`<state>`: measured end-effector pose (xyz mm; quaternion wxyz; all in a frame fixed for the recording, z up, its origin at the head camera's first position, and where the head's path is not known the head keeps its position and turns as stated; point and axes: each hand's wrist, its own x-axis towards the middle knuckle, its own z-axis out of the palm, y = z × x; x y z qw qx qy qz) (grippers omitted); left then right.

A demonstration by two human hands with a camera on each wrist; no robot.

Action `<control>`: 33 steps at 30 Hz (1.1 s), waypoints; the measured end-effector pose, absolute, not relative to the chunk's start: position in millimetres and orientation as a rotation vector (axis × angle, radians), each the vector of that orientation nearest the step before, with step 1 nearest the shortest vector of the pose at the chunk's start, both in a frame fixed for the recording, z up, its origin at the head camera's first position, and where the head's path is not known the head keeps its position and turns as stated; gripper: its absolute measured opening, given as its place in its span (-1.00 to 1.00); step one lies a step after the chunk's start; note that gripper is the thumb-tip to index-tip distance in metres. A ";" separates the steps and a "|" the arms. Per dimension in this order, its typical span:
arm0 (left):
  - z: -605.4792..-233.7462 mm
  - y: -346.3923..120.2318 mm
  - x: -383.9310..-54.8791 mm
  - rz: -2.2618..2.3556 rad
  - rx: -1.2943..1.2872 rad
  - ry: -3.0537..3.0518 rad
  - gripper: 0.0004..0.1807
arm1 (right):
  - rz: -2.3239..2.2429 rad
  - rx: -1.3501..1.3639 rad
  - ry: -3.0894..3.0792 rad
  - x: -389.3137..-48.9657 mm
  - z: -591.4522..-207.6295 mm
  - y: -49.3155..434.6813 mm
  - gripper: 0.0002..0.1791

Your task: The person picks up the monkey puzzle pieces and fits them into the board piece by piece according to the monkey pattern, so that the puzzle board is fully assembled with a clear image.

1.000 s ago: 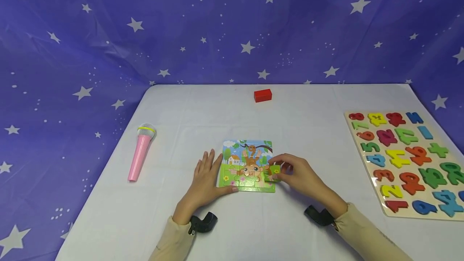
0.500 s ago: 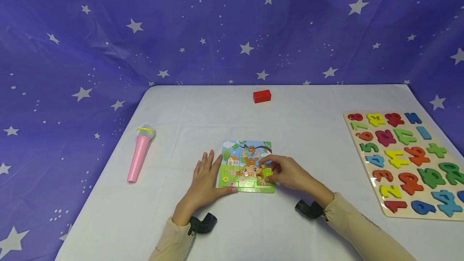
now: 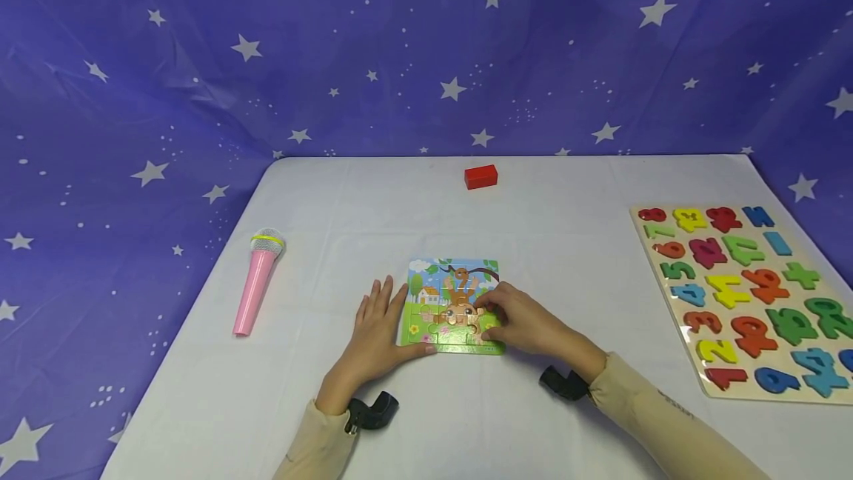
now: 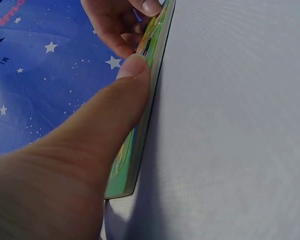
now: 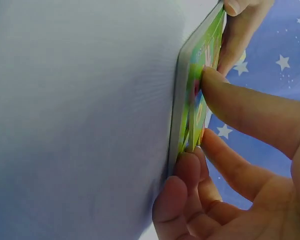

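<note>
A monkey picture jigsaw puzzle (image 3: 453, 335) lies flat in the middle of the white table in the head view. My left hand (image 3: 375, 335) rests along its left side, fingers straight, thumb laid on the bottom edge. At the lower right of the picture, my right hand (image 3: 525, 321) pinches a green puzzle piece (image 3: 489, 320) between thumb and forefinger. The right wrist view shows this piece (image 5: 193, 129) slightly tilted, its near edge raised above the puzzle's frame. The other right fingers curl beside the puzzle's side. My right hand partly covers the picture's right side.
A pink toy microphone (image 3: 256, 287) lies at the left. Near the back edge sits a red block (image 3: 481, 177). On the right is a wooden board (image 3: 716, 243) with colourful number and letter shapes. A purple starry cloth (image 3: 400, 43) hangs behind the table.
My right hand has moved left with the puzzle piece, from overhanging the puzzle's right edge to over its lower right part. The left hand has stayed in place.
</note>
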<state>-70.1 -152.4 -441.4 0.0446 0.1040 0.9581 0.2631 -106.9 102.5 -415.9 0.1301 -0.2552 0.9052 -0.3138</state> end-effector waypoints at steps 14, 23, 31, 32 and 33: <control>-441.9 -150.9 -69.4 0.811 0.333 2.929 0.16 | -0.527 -0.941 2.893 -81.4 -410.1 103.1 -0.49; -442.5 -152.0 -69.6 0.791 0.323 2.939 0.17 | -0.409 -1.108 2.706 -52.0 -401.9 111.2 -0.26; -444.7 -152.1 -71.2 0.783 0.327 2.945 0.17 | -0.350 -1.093 2.657 -45.1 -400.9 110.0 -0.14; -444.7 -152.0 -71.2 0.779 0.325 2.945 0.17 | -0.340 -1.096 2.659 -44.7 -401.4 109.8 -0.13; -444.8 -152.1 -71.3 0.777 0.324 2.947 0.17 | -0.331 -1.100 2.662 -44.4 -402.0 109.6 -0.12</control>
